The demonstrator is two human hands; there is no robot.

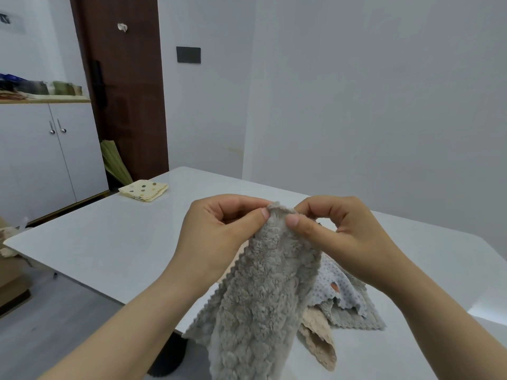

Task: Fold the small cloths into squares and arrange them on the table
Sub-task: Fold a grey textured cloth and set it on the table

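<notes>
A fluffy grey cloth (260, 292) with zigzag edges hangs in the air over the table's near edge. My left hand (219, 231) and my right hand (343, 234) both pinch its top edge, thumbs close together. Behind and below it lies a loose pile on the white table (115, 242): a pale blue dotted cloth (337, 286), a grey cloth (354, 316) under that, and a beige cloth (318, 338). At the far left corner of the table sits a folded cream cloth (144, 190) with brown dots, squared up.
A dark table leg (170, 357) shows under the near edge. A white cabinet (41, 154) with clutter on top stands at the left, beside a dark brown door (123, 86). A white wall runs close behind the table on the right.
</notes>
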